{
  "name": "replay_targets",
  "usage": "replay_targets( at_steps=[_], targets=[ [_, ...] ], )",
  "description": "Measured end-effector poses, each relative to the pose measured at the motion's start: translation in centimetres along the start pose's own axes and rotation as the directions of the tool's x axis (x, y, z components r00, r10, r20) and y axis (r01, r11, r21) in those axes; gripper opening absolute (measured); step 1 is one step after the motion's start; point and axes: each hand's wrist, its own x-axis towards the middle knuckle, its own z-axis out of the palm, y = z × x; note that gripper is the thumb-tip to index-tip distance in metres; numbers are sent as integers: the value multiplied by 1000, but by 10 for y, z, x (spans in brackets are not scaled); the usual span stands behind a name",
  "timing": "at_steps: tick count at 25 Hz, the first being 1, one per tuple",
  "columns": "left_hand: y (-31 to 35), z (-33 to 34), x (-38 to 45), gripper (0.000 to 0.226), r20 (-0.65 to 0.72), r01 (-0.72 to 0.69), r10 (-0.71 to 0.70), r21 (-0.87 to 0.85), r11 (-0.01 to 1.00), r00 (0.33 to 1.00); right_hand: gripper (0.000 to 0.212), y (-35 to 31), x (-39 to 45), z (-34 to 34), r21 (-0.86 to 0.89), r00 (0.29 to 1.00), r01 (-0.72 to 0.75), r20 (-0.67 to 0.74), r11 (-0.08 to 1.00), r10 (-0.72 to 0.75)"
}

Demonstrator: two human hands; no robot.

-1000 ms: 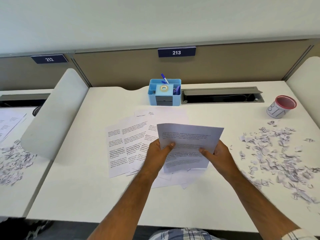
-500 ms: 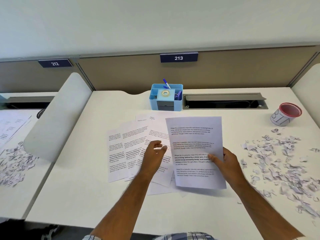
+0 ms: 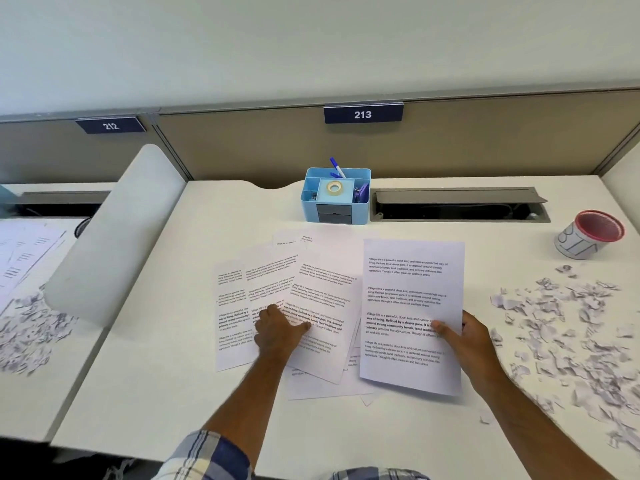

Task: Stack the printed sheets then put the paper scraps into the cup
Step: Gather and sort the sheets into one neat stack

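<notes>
My right hand [image 3: 465, 336] grips one printed sheet [image 3: 412, 317] by its right edge, thumb on top of the text and the other fingers tucked underneath, clamped on the paper, which sits just right of the fanned sheets [image 3: 294, 299]. My left hand [image 3: 277, 329] is flat on that fan, palm down, fingers close together and pressing on the overlapping pages, gripping nothing. The fan spreads across the middle of the white surface [image 3: 156, 375], each page peeking out from under the next, and a few more corners poke out below it. Off to the right lies the heap of paper scraps [image 3: 571, 334], loose all over the surface, none of them in the cup [image 3: 588, 235]. That cup stands at the far right beyond the scraps, red rim, white wall with dark marks, and I can see into its mouth: only red inside, no paper showing. Straight ahead at the back edge sits the blue desk organiser [image 3: 337, 195]. Its middle block carries a roll of tape [image 3: 334, 187], a blue and white pen [image 3: 337, 167] sticks up out of the rear compartment, something purple fills the right slot, and small bits I can't make out lie in the left one. Beside it on the right the grey cable tray [image 3: 457, 204] stands with its lid raised. On the neighbouring desk to the left, more scraps [image 3: 27, 327] and sheets lie about.
</notes>
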Motion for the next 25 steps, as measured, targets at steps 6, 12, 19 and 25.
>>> replay_targets(
  at_steps=[6, 12, 19, 25],
  targets=[
    [5, 10, 3, 97, 22, -7, 6, 67, 998, 1000, 31, 7, 9, -4, -25, 1000, -24, 0, 999, 24],
    [9, 11, 7, 74, 103, -1, 19, -171, 985, 995, 32, 8, 18, -2, -59, 999, -38, -6, 998, 37],
    [19, -6, -7, 43, 59, -66, 99, -406, 911, 993, 32, 17, 18, -6, -62, 998, -44, -53, 997, 41],
    [30, -45, -36, 35, -29, -104, 124, -752, 651, 992, 26, 21, 12, -2, -26, 997, -66, -40, 998, 65]
  ],
)
